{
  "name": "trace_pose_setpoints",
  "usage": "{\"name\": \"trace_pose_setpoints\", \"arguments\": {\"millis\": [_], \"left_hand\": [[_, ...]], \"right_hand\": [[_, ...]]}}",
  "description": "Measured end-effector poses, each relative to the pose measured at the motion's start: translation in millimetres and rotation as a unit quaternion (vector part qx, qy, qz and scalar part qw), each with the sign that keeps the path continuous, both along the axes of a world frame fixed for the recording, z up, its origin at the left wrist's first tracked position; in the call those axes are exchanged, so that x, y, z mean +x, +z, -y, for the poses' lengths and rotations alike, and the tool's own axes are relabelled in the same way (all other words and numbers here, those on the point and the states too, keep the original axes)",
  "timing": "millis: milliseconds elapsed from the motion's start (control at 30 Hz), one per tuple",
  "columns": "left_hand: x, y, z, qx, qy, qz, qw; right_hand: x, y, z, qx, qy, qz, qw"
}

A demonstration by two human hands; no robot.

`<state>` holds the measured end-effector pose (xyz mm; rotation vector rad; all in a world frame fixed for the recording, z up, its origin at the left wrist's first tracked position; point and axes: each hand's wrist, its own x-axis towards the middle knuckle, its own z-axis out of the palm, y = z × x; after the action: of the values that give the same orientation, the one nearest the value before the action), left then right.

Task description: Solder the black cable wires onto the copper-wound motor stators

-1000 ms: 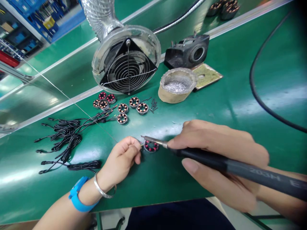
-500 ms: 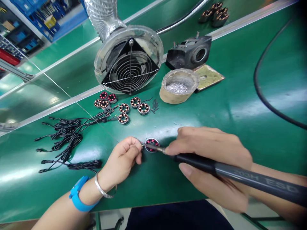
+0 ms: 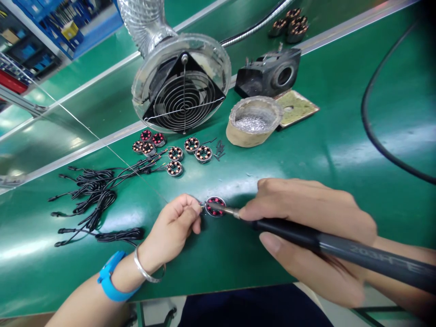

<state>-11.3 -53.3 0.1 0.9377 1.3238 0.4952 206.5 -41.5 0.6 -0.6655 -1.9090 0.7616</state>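
A round metal ring with dark red coils (image 3: 215, 206) lies on the green table in front of me. Just left of it, my left hand (image 3: 177, 222) pinches thin wire ends at the ring's edge; the fingertips hide most of them. My right hand (image 3: 313, 227) grips a black soldering iron (image 3: 289, 232) like a pen, its metal tip over the ring's left part. Whether the tip touches a wire I cannot tell.
Several coil rings (image 3: 175, 153) and coiled black cables (image 3: 91, 200) lie to the left. Behind stand a fan with a duct (image 3: 185, 106), a tub of silvery bits (image 3: 254, 122), an iron stand (image 3: 269, 75) and a sponge tray (image 3: 296, 109). A black cord (image 3: 369, 131) hangs at right.
My right hand and the soldering iron have shifted slightly to the right. My left hand has stayed nearly still at the wires.
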Motion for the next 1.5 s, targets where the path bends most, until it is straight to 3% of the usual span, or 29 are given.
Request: {"name": "trace_pose_setpoints", "arguments": {"millis": [567,733,900,1033,1233,1367,1500], "left_hand": [[1.4,2.2,-0.7,-0.016,0.015,0.014,1.0],[0.7,0.8,-0.1,-0.004,0.001,0.022,1.0],[-1.9,-1.4,0.4,0.004,-0.006,0.025,1.0],[-5.1,-3.3,1.9,0.03,-0.035,0.028,0.999],[-11.2,-3.0,0.8,0.124,-0.101,-0.04,0.986],[-8.5,-1.6,-4.0,0.053,-0.068,-0.001,0.996],[-2.7,-0.7,-7.3,0.034,-0.027,-0.03,0.999]], "right_hand": [[-3.5,0.6,-6.0,0.021,-0.008,-0.005,1.0],[-19.9,-11.9,-9.7,0.032,-0.05,0.007,0.998],[-34.2,-31.8,-10.0,0.065,-0.052,0.027,0.996],[-40.1,-37.9,-10.9,0.073,-0.035,0.043,0.996],[-39.8,-31.5,-13.6,0.036,-0.01,0.032,0.999],[-37.4,-34.1,-14.3,0.032,0.011,0.036,0.999],[-37.0,-35.7,-14.9,0.039,-0.006,0.042,0.998]]}}
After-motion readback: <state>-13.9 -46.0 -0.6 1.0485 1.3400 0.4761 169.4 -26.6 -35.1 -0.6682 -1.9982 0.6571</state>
